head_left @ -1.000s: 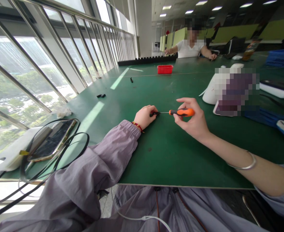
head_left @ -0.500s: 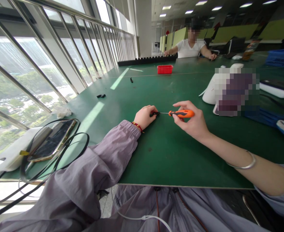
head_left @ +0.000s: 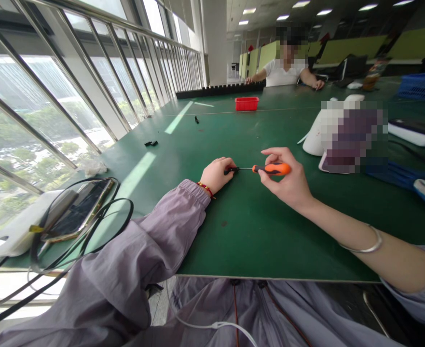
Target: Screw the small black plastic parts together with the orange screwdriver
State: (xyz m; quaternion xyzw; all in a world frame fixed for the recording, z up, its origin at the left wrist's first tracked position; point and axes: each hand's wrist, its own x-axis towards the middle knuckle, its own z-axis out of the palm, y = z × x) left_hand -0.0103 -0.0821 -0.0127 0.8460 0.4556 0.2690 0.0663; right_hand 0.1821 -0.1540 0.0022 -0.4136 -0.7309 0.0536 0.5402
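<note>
My left hand (head_left: 218,174) rests on the green table and pinches a small black part (head_left: 231,170), most of it covered by the fingers. An orange and black screwdriver (head_left: 274,168) lies level, its thin shaft pointing left with the tip at the black part. Around its handle are the thumb and fingers of my right hand (head_left: 286,178); the index finger is lifted off the handle. Farther back on the table sit two small black pieces (head_left: 151,143) side by side and another small black piece (head_left: 197,119).
A red bin (head_left: 247,104) stands mid-table, with a long black notched strip (head_left: 219,89) behind it. At left lie a phone (head_left: 80,210) and looped black cables (head_left: 100,217) beside a metal railing. A white object (head_left: 313,132) stands right. A person (head_left: 286,72) sits opposite.
The index finger of my right hand has lifted and drawn back slightly on the screwdriver handle. My left hand and the black part stay in place.
</note>
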